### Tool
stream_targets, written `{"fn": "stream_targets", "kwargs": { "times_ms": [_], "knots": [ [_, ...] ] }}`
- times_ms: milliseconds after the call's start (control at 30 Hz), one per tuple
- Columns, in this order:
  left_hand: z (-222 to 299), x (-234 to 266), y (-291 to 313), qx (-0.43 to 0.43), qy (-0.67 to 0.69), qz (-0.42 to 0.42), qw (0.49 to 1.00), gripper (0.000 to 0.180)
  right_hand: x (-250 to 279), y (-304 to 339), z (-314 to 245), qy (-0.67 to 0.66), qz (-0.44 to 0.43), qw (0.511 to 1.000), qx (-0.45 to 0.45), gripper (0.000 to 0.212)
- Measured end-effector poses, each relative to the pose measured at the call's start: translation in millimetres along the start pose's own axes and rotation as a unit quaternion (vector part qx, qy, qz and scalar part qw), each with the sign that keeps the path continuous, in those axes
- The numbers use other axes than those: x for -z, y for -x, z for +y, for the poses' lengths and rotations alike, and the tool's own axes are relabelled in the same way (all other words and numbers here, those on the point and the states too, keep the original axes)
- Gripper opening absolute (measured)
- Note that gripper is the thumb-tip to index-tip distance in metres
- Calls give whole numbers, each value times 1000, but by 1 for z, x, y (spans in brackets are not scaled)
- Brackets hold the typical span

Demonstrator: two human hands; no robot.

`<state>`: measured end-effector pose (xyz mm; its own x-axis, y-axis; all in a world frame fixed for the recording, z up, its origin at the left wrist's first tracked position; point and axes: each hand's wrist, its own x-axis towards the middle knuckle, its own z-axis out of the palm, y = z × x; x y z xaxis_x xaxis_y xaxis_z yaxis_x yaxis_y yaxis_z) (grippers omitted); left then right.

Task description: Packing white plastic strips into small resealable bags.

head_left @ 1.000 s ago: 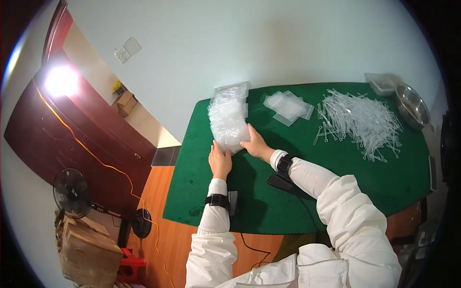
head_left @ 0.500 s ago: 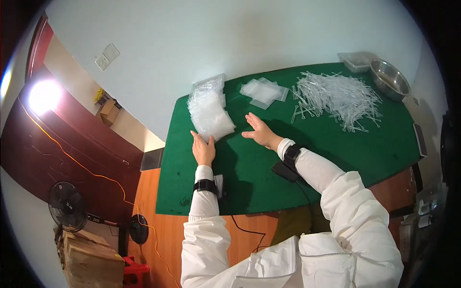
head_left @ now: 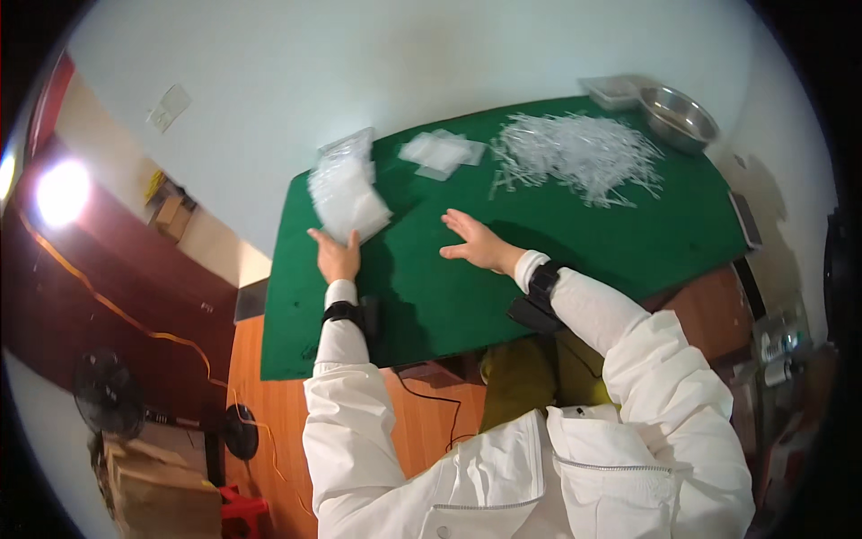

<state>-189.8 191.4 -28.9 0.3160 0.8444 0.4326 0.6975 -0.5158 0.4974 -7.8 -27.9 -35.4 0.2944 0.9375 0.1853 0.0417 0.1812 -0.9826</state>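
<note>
Toward the left side of a dark green table [head_left: 431,310] with a curved far edge, an overlapping stack of clear, flat plastic bags [head_left: 346,193] is lying in a bent row, reaching from the far edge toward a person in white sleeves [head_left: 355,418]. At its near end the person's bare left hand [head_left: 338,259] is staying open, thumb and fingers parted; whether the thumb is touching the nearest bag, I cannot tell. Well apart from it, to the right, the bare right hand [head_left: 479,244] is poising over the green surface, fingers spread, holding nothing. Black straps [head_left: 342,312] are circling both wrists. Beyond the right hand, near the far edge, a smaller fanned batch of clear plastic bags [head_left: 442,151] is lying flat. Farther right, a broad, tangled heap of thin, clear plastic sticks [head_left: 579,157] is covering part of the table, and at the far right corner a round, shiny steel bowl [head_left: 675,136] is standing beside a clear plastic tray [head_left: 612,92], whose contents are looking blurred.
</note>
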Motion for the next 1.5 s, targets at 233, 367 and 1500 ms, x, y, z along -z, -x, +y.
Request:
{"fn": "stream_targets", "kwargs": {
  "times_ms": [233,367,1500],
  "knots": [
    [-16,-10,-7,-18,-27,36,999,101,-6,16,-6,127,4,992,1,92],
    [-8,-7,-6,6,-21,30,999,100,-4,20,-15,111,11,993,-32,92],
    [-15,-5,-2,-20,33,67,997,95,118,-57,-19,755,-17,633,169,38]
  ]
}}
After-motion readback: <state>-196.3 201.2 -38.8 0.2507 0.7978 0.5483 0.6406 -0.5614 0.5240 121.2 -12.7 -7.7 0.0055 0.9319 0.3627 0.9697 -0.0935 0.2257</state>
